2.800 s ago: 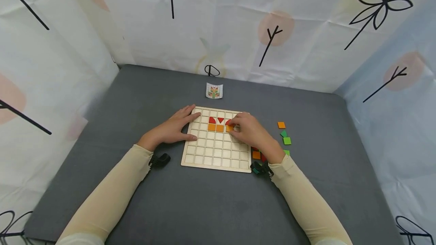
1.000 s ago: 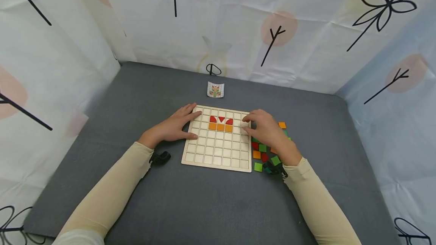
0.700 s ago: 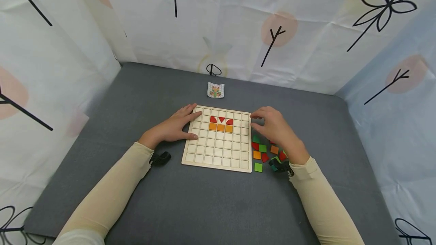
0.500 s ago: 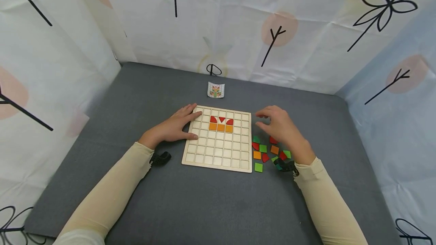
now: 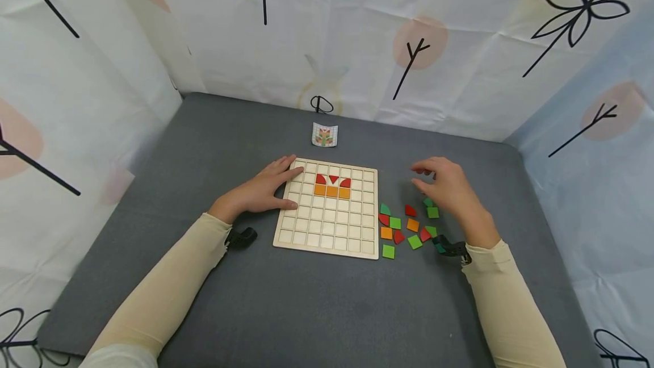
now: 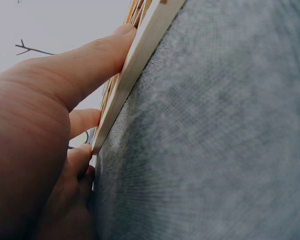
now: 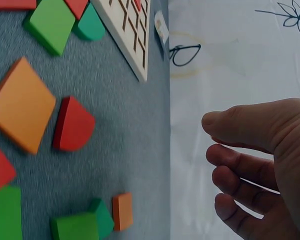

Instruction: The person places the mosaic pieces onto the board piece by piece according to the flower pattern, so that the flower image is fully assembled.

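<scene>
My left hand [image 5: 259, 187] rests at the left edge of a wooden grid board [image 5: 327, 231], fingers spread, thumb and index finger on its rim. In the left wrist view the thumb [image 6: 97, 60] touches the board's side. Three red pieces [image 5: 345, 183] and a row of three orange squares [image 5: 332, 192] sit in the board's cells. My right hand [image 5: 443, 183] hovers above the table, right of the board, with loosely bent fingers and nothing between them. Near it lie a green square [image 5: 432, 213] and, in the right wrist view, an orange tile [image 7: 122, 211], hidden in the head view.
Several loose tiles lie right of the board, among them an orange square [image 5: 413, 225], a red quarter-round [image 5: 410, 210] and a light green square [image 5: 388, 251]. A small pattern card [image 5: 324, 135] lies behind the board. Printed cloth [image 5: 347, 44] hangs around the grey table [image 5: 317, 305].
My right hand has let go of the third orange square, in the board, and moved right, off the board and past the loose tiles. The left hand stays on the board's edge.
</scene>
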Demonstrator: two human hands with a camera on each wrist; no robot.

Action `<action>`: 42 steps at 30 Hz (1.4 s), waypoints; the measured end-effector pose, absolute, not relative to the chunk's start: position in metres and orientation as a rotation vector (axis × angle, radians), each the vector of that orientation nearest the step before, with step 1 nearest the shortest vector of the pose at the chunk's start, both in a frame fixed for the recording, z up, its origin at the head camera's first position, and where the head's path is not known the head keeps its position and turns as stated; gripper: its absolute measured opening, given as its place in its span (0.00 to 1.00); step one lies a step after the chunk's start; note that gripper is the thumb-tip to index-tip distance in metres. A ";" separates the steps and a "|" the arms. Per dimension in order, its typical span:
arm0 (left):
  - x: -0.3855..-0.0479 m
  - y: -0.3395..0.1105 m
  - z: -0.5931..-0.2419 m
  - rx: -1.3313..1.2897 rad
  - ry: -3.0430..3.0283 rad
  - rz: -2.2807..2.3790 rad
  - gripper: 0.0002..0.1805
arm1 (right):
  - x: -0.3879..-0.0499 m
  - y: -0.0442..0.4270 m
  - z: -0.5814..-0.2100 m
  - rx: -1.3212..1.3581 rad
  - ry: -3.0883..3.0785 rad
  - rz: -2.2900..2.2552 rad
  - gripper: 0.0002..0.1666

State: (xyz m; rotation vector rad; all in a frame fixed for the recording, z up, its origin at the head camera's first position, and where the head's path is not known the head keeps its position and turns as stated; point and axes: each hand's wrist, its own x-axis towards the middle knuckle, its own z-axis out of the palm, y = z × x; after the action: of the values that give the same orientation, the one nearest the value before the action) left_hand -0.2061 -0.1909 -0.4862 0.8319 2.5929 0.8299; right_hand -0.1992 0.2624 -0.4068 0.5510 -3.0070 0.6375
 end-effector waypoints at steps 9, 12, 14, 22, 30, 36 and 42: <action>-0.206 -0.190 -0.487 0.843 2.601 0.821 0.55 | -0.198 0.286 -0.409 0.459 -3.020 0.664 0.17; -0.206 -0.191 -0.487 0.842 2.600 0.825 0.54 | -0.199 0.291 -0.412 0.455 -3.035 0.653 0.16; -0.207 -0.191 -0.488 0.840 2.602 0.827 0.54 | -0.200 0.293 -0.413 0.461 -3.044 0.648 0.17; -0.206 -0.191 -0.487 0.830 2.601 0.816 0.56 | -0.204 0.302 -0.419 0.449 -3.121 0.650 0.18; -0.206 -0.190 -0.486 0.830 2.604 0.816 0.55 | -0.208 0.308 -0.432 0.459 -3.180 0.653 0.18; -0.205 -0.190 -0.485 0.822 2.602 0.811 0.55 | -0.208 0.308 -0.437 0.489 -3.185 0.659 0.17; -0.205 -0.190 -0.485 0.824 2.603 0.816 0.55 | -0.208 0.308 -0.440 0.474 -3.186 0.665 0.16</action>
State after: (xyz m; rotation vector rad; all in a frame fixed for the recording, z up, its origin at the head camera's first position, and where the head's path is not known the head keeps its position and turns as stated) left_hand -0.2054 -0.1898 -0.4850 0.8237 2.6030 0.8159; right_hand -0.2085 0.3075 -0.4399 0.4739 -3.1860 0.6653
